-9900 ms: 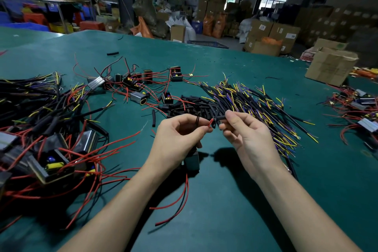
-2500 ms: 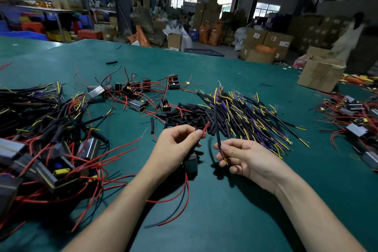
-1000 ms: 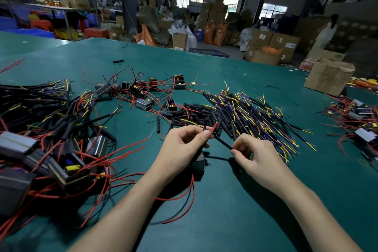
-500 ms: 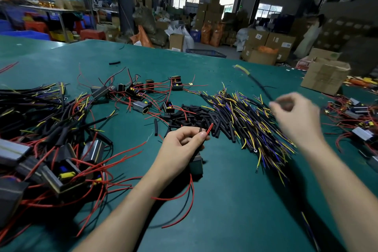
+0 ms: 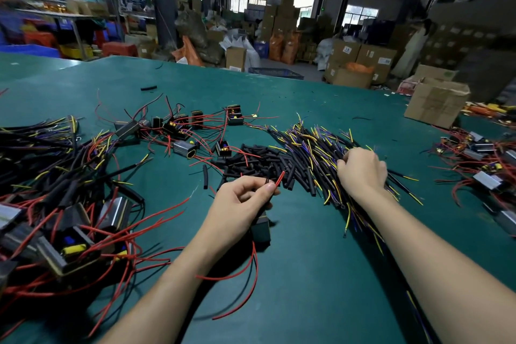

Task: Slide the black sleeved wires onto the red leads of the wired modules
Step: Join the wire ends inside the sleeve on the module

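meanwhile left hand pinches red lead, right hand in sleeved wires

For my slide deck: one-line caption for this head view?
Left hand pinches a module's red lead while the right hand reaches into the pile of black sleeved wires.

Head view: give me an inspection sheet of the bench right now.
Surface: green table.
Job's things: module under the left hand; red lead tip up; sleeved wires pile.
Clutter: short black tubes; finished modules heap; more modules.
Grippers: left hand pinches the lead; right hand in the pile, fingers hidden.
Cables: loose red leads.
Surroundings: cardboard box on the table; stacked cartons.
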`<state>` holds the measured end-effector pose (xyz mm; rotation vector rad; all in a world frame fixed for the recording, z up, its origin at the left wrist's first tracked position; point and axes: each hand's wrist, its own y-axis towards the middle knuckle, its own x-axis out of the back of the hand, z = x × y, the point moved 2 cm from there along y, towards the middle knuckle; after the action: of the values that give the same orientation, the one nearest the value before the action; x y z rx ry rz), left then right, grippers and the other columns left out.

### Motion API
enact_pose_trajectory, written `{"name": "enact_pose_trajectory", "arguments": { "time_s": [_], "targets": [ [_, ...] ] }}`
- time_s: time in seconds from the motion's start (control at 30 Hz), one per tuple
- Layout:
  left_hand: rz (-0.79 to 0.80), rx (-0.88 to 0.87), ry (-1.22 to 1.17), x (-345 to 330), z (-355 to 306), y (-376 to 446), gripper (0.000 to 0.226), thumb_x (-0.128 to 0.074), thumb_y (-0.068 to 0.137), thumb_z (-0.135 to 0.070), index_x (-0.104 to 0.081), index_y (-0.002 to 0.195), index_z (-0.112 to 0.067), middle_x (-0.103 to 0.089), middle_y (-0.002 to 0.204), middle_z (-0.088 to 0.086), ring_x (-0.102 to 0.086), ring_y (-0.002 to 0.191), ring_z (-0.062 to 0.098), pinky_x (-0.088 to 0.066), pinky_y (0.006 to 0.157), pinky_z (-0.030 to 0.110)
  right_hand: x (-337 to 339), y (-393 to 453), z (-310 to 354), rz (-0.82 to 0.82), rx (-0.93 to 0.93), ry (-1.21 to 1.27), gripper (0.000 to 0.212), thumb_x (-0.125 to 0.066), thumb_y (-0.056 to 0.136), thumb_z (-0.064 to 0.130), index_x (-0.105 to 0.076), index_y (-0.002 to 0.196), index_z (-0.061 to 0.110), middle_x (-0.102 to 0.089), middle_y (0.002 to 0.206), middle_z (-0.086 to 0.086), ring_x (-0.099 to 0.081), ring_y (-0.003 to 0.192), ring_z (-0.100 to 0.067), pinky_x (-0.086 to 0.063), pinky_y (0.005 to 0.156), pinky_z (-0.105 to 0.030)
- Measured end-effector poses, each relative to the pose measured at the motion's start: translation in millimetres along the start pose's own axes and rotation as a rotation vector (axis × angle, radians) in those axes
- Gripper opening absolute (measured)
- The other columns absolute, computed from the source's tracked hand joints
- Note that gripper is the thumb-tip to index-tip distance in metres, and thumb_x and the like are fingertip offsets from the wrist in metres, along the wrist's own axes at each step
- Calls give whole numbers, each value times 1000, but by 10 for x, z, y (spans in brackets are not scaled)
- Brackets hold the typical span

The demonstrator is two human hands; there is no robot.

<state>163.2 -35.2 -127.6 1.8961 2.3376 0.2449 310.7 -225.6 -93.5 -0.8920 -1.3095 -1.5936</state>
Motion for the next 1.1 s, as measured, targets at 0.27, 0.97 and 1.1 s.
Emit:
{"name": "enact_pose_trajectory", "arguments": {
  "time_s": [0.27, 0.97, 1.1],
  "targets": [
    [30, -10, 9, 10, -32, -14, 17, -60, 92, -17, -71, 86, -6, -71, 84, 11, -65, 70, 8, -48, 65, 16, 140, -69, 83, -165, -174, 343, 20, -50, 88, 7, -70, 87, 4, -66, 92, -18, -60, 91, -37, -38, 66, -31],
    [17, -34, 33, 27, -63, -20, 19, -58, 93, -20, -69, 83, -7, -73, 89, 12, -64, 70, 5, -46, 62, 11, 214, -821, 79, 355, -256, 1827, 11, -51, 95, 1, -58, 89, 8, -58, 72, -4, -61, 59, -11, -50, 54, -16],
    [33, -18, -9, 32, -53, -20, 19, -57, 93, -18, -67, 83, -6, -74, 85, 10, -65, 67, 9, -49, 63, 14, 176, -828, 88, 364, -236, 1794, 11, -51, 94, 1, -57, 89, 9, -59, 77, -8, -61, 59, -10, -50, 55, -16]
  ]
}}
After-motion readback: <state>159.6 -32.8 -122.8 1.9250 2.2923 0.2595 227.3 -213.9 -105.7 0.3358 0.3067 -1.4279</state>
